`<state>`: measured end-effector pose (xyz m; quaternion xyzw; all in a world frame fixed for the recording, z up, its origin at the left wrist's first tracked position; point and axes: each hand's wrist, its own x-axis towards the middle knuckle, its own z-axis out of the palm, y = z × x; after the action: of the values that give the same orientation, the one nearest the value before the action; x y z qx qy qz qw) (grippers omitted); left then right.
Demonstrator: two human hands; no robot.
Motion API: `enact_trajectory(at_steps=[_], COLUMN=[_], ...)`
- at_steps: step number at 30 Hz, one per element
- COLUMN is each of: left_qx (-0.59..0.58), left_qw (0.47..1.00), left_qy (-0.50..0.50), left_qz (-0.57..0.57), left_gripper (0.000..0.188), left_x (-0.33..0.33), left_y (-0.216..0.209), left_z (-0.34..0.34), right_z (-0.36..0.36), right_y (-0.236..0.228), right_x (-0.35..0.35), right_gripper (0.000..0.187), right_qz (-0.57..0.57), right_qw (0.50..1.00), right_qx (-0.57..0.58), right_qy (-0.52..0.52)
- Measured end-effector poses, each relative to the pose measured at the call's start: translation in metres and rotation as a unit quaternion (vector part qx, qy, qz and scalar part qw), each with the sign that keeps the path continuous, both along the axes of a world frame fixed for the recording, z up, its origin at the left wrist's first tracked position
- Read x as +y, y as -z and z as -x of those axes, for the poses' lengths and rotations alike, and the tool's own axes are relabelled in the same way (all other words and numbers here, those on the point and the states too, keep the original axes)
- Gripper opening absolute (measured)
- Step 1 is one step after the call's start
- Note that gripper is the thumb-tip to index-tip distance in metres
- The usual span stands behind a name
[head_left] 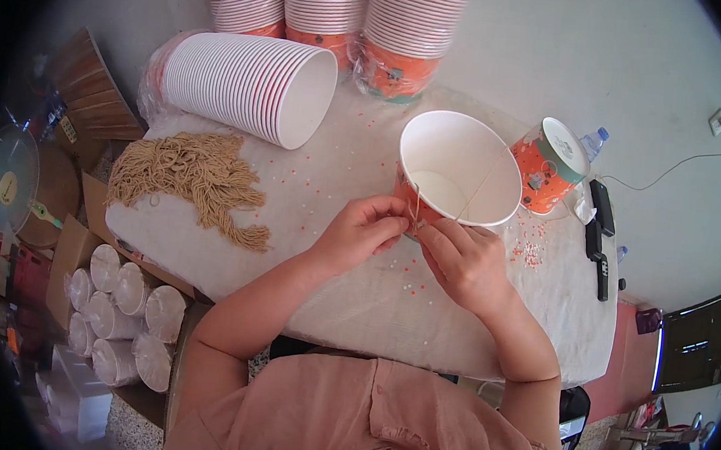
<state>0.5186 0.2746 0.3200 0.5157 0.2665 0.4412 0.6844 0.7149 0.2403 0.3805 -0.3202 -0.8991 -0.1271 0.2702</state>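
Observation:
A large paper bucket (461, 148), white inside and orange outside, stands upright before me on the table. Both hands meet at its near rim around a thin tan cord (417, 202). My left hand (367, 232) pinches the cord between thumb and fingers. Just right of it, my right hand (463, 261) is closed on the cord too, its fingers curled against the bucket's rim. One thin strand runs across the bucket's mouth toward the far right side. Where the cord passes through the wall is hidden by my fingers. A heap of similar tan cords (192, 178) lies at the left.
Nested buckets (245, 83) lie behind the cords; tall wrapped stacks (407, 36) stand at the back. An upturned orange bucket (541, 172), a bottle (594, 143) and a long black tool (600, 238) are at right. Paper dots (529, 252) are scattered about. A carton of wrapped white cups (115, 321) sits lower left.

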Motion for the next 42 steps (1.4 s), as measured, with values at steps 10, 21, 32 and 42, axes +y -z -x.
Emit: enact_trajectory(at_steps=[10, 21, 32, 42], left_qx=[-0.025, -0.127, -0.051, -0.096], left_qw=[1.0, 0.987, 0.994, 0.99], left_qy=[-0.012, -0.043, -0.06, -0.019], left_qz=[-0.01, 0.086, 0.073, 0.102], left_gripper=[0.012, 0.015, 0.016, 0.017], left_x=[-0.005, 0.0, 0.005, 0.002], left_y=[0.002, -0.01, -0.008, -0.001], left_z=[-0.009, -0.004, 0.0, -0.005], right_z=[-0.001, -0.01, -0.014, -0.001], right_y=[-0.002, -0.023, -0.019, 0.005], right_x=[0.005, 0.007, 0.006, 0.015], right_gripper=[0.022, 0.013, 0.015, 0.014], right_qz=[0.026, 0.133, 0.218, 0.122], right_qw=[1.0, 0.989, 0.973, 0.989], right_qx=[0.005, 0.005, 0.03, 0.088], right_qy=[-0.012, -0.063, 0.064, 0.003])
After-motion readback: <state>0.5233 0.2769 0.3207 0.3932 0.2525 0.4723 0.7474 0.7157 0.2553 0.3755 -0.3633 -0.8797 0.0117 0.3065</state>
